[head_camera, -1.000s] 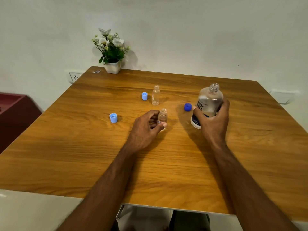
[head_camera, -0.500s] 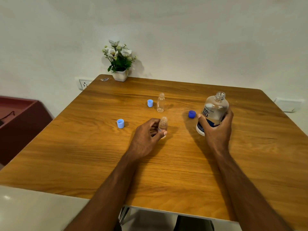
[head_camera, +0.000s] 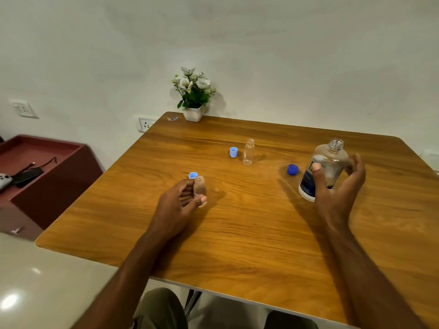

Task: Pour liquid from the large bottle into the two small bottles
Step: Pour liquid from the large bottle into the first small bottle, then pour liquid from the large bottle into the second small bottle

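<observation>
Seated person at a wooden table (head_camera: 249,233), both forearms extended forward over its surface. The left hand (head_camera: 178,205) lies low, palm turned inward, thumb and curled fingers pinching the near small bottle (head_camera: 199,189), which stands upright and uncapped on the table. A light blue cap (head_camera: 193,175) shows just behind this bottle. The right hand (head_camera: 337,188) is raised with the wrist bent back; its thumb presses the front of the large bottle (head_camera: 325,169), while the fingers are spread and loosely arched round the far side (whether they touch the bottle cannot be told). The large bottle is uncapped, tilted with its neck away from the viewer and to the right, its base at the table top. Its dark blue cap (head_camera: 292,169) lies just to its left. The far small bottle (head_camera: 248,151) stands upright and open, mid-table, a second light blue cap (head_camera: 233,152) just beside it. A potted plant (head_camera: 194,93) occupies the far edge.
</observation>
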